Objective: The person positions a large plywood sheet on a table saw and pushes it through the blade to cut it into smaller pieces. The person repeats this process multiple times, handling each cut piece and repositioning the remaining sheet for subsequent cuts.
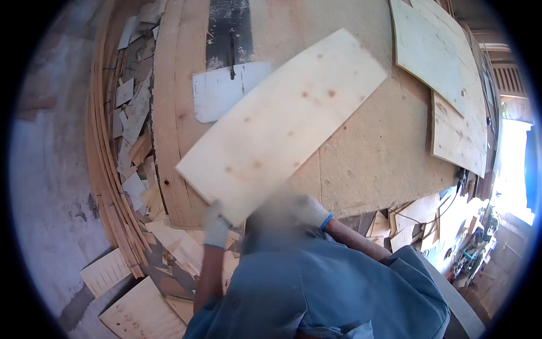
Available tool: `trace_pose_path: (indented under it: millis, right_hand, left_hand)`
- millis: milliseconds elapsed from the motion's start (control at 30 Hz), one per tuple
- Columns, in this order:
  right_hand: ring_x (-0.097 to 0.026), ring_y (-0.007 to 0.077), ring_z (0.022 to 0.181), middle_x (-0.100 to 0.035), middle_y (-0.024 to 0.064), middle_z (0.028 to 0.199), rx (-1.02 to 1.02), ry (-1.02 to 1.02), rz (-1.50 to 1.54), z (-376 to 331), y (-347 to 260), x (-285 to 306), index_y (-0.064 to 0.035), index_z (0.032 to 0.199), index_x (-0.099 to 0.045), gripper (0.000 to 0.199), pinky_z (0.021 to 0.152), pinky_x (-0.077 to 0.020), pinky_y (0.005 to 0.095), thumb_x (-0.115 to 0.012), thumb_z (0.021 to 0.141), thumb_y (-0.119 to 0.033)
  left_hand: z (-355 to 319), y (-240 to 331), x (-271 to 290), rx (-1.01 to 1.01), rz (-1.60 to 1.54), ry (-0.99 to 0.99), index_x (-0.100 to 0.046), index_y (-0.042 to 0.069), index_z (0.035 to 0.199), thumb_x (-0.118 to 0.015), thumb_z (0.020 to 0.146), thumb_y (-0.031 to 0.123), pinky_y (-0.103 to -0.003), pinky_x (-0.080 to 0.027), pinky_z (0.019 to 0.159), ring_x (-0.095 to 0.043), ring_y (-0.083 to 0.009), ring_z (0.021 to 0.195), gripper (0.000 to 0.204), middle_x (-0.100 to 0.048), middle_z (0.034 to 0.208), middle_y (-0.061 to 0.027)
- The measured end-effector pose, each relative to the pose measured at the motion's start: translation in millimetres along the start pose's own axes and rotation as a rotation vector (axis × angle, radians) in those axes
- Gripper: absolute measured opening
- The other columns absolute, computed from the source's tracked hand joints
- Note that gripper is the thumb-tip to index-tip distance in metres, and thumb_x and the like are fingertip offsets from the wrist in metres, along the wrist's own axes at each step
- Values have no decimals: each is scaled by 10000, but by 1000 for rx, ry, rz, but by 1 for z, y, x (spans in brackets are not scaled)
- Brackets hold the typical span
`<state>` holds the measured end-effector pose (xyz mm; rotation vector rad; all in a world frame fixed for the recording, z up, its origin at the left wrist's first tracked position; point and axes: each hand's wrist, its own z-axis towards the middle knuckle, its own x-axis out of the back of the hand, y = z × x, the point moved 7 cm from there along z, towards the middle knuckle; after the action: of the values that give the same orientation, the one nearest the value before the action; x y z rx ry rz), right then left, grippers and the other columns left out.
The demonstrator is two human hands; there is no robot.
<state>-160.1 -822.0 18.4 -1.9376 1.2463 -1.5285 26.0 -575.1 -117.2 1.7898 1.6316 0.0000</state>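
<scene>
Pale, matt plywood panel [285, 121] over rough wooden table [384, 152].

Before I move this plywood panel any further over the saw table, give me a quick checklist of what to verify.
1. Left hand on the plywood panel: gloved, at the near corner. Ok.
2. Right hand on the panel: gloved, at the near edge, but blurred, so the grip itself is unclear. Cannot tell.
3. Panel square to the saw slot: it lies diagonally. Not ok.
4. Blade state in the slot: too small to see. Cannot tell.
5. Table free of clutter: loose sheets lie on its far right side. Not ok.
6. Floor at the left: offcuts piled beside the table. Not ok.
</scene>
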Motion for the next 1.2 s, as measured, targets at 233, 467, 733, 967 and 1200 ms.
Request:
trace_pose_path:
  millis: [233,467,733,967,1200]
  right_hand:
    - [-619,336,1017,-655,147,1082,-592,736,87,-46,148,88,-90,1177,-611,343,855,-498,421,-587,911,-304]
    - [-568,367,940,-597,157,949,-410,1035,-409,-52,119,120,-45,968,-565,239,831,-458,475,-628,848,-242]
    - [-589,370,954,-633,170,990,-568,782,-310,-36,156,115,-38,1044,-613,331,836,-461,456,-612,858,-312]
    - [-644,316,935,-689,134,1016,-588,815,-97,-42,167,122,-69,1036,-683,304,836,-485,395,-608,880,-319]
    - [-627,157,840,-699,82,930,-680,696,163,-54,184,118,-37,1040,-692,319,773,-491,314,-598,913,-313]
  left_hand:
    - [-89,177,159,-582,683,638,-610,-9,1176,-556,961,226,-310,-496,866,-597,-156,986,323,-626,1113,-64]
    - [-109,21,31,-336,607,330,-603,14,1027,-542,988,268,-383,-536,878,-636,-219,925,263,-629,976,-98]
    - [-85,-38,1,39,-104,186,-542,-22,1137,-491,1005,249,-392,-517,871,-614,-253,976,306,-614,1032,-128]
    - [-77,-38,-54,-73,292,-18,-513,-82,1204,-534,995,225,-398,-533,942,-636,-299,1064,372,-613,1176,-217]
    - [-36,-76,-56,-40,-380,-3,-481,-30,1270,-507,1006,290,-478,-427,1068,-536,-336,1209,416,-554,1278,-210]
